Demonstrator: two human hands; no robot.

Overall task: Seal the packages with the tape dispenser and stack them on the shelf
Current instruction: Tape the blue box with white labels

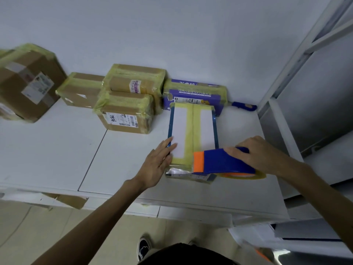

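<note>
A flat white package with blue edges [206, 129] lies on the white table [57, 155], with yellowish tape down its middle and along its ends. My left hand [158, 165] presses flat, fingers straight, on the package's near left corner. My right hand [254, 152] grips a blue tape dispenser with an orange front [215, 161] at the package's near end. A roll of clear yellowish tape [242, 175] shows under the dispenser.
Several taped cardboard boxes [124, 113] and a purple taped package [193, 92] stand along the wall behind. A larger brown box [26, 81] sits far left. A blue tool [243, 106] lies at the back right. A grey metal shelf frame [298, 73] rises on the right.
</note>
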